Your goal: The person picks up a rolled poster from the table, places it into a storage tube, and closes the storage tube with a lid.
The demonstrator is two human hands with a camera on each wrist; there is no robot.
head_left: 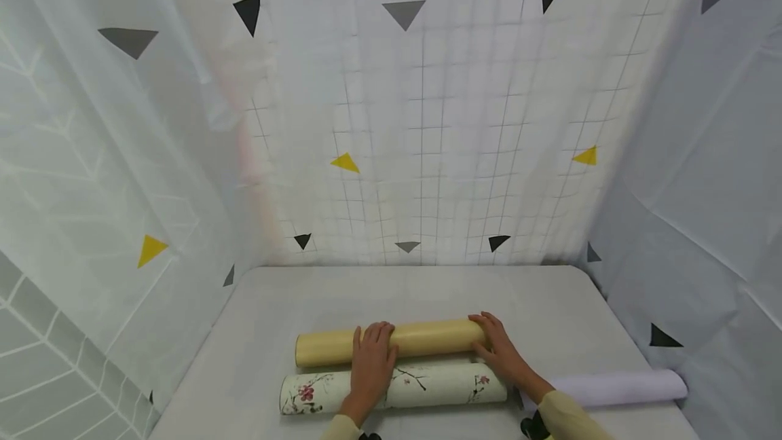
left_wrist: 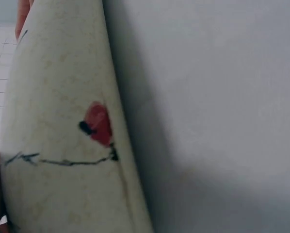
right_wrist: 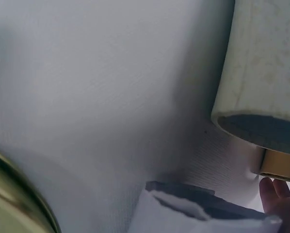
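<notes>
A yellow wallpaper roll [head_left: 427, 338] lies crosswise on the white table. My left hand [head_left: 371, 365] lies over it left of its middle, fingers over the top and thumb at the near side. At the roll's right end my right hand [head_left: 502, 352] grips it, fingers on the far side and thumb on the near side. Just nearer, under my left wrist, lies a pale floral wallpaper roll [head_left: 440, 386], its blossom print close up in the left wrist view. Its open end [right_wrist: 261, 131] shows in the right wrist view, with the yellow roll's end [right_wrist: 281, 165] beyond.
To the right a lavender roll [head_left: 617, 388] lies partly behind my right forearm. A yellow-green curved thing [right_wrist: 14, 199] fills the lower left of the right wrist view; its kind is unclear. White sheeting walls [head_left: 427, 121] with triangle marks enclose the table [head_left: 403, 290].
</notes>
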